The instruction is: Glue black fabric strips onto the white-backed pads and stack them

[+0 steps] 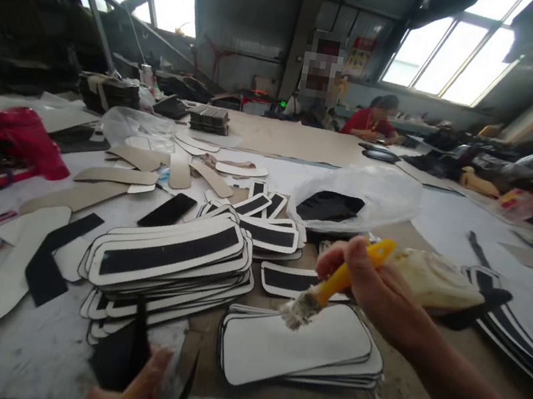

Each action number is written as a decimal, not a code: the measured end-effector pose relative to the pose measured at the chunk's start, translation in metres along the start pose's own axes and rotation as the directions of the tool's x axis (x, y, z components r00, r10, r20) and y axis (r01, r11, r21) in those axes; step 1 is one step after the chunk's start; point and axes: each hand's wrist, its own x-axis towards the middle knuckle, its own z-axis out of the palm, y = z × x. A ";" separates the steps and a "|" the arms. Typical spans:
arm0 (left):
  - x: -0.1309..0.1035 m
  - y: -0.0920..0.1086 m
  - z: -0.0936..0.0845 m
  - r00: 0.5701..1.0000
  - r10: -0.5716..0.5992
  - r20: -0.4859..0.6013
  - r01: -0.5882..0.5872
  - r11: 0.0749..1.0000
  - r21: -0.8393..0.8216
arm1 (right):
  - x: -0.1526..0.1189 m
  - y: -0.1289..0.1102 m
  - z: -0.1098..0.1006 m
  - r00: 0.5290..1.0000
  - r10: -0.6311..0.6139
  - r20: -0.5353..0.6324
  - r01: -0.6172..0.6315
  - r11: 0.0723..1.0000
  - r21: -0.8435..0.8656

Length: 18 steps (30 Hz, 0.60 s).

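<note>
My right hand point(379, 285) is closed around the yellow handle of a glue-caked paintbrush point(331, 284). Its bristles hang over a stack of plain white curved panels point(293, 352), seemingly at the top sheet; whether they touch it I cannot tell. At the bottom left my left hand point(133, 384) grips some black strips point(118, 351), thumb toward the camera and the other fingers mostly hidden. Just beyond it rises a tall stack of white panels with black strips point(171, 255) on their faces. One more such panel point(289, 280) lies flat behind the plain stack.
A whitish container point(436, 280) stands behind my right wrist. A clear plastic bag point(379, 194) holds black pieces. Beige and white cutouts point(118, 176) are scattered left, near a red bag point(28, 138). More striped panels point(518, 334) lie right. A person in red point(370, 121) sits at the back.
</note>
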 end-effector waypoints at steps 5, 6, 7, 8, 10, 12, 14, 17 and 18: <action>-0.029 -0.001 0.051 0.996 -0.086 0.031 0.082 0.990 0.113 | -0.046 0.024 0.028 0.977 0.207 0.053 -0.210 0.888 0.409; -0.031 0.000 0.054 0.995 -0.088 0.051 0.081 0.989 0.124 | -0.050 0.027 0.036 0.970 0.229 0.079 -0.239 0.845 0.478; -0.032 0.001 0.056 0.994 -0.083 0.072 0.073 0.989 0.127 | -0.052 0.030 0.043 0.962 0.249 0.109 -0.269 0.803 0.532; -0.032 0.001 0.056 0.993 -0.076 0.090 0.064 0.990 0.125 | -0.053 0.031 0.050 0.953 0.270 0.139 -0.300 0.769 0.565; -0.033 -0.001 0.055 0.991 -0.075 0.114 0.060 0.990 0.128 | -0.055 0.034 0.061 0.932 0.306 0.194 -0.361 0.735 0.574; -0.033 -0.003 0.053 0.987 -0.097 0.126 0.076 0.985 0.158 | -0.056 0.037 0.069 0.919 0.328 0.220 -0.395 0.738 0.547; -0.033 -0.006 0.053 0.987 -0.113 0.111 0.091 0.978 0.189 | -0.059 0.040 0.074 0.913 0.337 0.230 -0.408 0.764 0.500; -0.031 -0.007 0.054 0.988 -0.122 0.095 0.104 0.979 0.178 | -0.063 0.042 0.069 0.920 0.345 0.189 -0.392 0.844 0.367; -0.031 -0.007 0.055 0.986 -0.134 0.097 0.116 0.979 0.169 | -0.065 0.043 0.064 0.928 0.340 0.154 -0.372 0.881 0.293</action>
